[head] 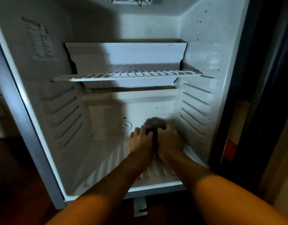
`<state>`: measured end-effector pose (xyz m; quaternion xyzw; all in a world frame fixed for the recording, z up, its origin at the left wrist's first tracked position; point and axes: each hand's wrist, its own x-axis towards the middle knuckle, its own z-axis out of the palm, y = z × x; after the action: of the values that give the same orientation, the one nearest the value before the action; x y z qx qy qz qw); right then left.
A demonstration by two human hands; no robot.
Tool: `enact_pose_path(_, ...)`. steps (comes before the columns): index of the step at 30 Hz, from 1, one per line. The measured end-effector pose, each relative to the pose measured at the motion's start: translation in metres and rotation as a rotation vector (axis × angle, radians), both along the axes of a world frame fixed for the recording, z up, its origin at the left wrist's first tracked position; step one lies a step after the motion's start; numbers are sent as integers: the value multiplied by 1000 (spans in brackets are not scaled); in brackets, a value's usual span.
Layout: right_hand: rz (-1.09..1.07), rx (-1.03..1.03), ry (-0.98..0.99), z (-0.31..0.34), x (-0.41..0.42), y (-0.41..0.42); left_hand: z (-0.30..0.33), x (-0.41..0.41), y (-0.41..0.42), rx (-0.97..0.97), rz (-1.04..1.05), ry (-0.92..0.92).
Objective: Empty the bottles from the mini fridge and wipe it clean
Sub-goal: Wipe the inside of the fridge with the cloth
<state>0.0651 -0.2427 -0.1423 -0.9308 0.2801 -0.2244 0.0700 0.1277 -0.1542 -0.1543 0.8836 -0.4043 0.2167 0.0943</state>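
Observation:
The mini fridge point(42, 120) stands open with a white interior and no bottles in sight. Both my hands reach deep into the lower compartment. My left hand point(140, 140) and my right hand point(168, 140) lie side by side, pressing a dark, blurred cloth point(154, 123) against the back of the floor, near the right wall. The cloth shows between and beyond my fingers; most of it is hidden under the hands.
A white wire shelf point(127, 75) spans the fridge at mid height, with a white tray point(125, 52) above it. A round drain plug point(125, 126) sits left of my hands. Dark specks dot the right wall point(205, 46). A door hinge bracket point(139, 207) sticks out below.

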Motion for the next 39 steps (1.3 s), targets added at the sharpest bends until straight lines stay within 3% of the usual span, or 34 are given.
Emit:
enact_pose_path(2,-15,82,-151,-5,2,-3,0,1,-6,-18,-79,124)
enact_pose_path(6,26,98,62,-14,7,-8,-4,9,-15,22,-121,338)
enact_pose_path(10,2,63,77,-6,9,-10,-8,10,-15,61,-143,273)
enact_pose_path(16,-33,-12,-150,-8,15,-6,-16,24,-12,269,-42,122)
enact_pose_path(24,280,-90,-35,-17,16,-6,16,14,6,276,107,-198)
enact_pose_path(29,203,-118,4,-14,14,2,44,20,3,274,34,-382)
enact_pose_path(32,117,-127,24,-6,14,10,42,8,5,213,-88,-356)
enact_pose_path(36,12,-132,128,0,17,11,24,11,11,182,-148,-77)
enact_pose_path(39,-7,-73,137,0,20,8,14,14,10,211,-226,-69)
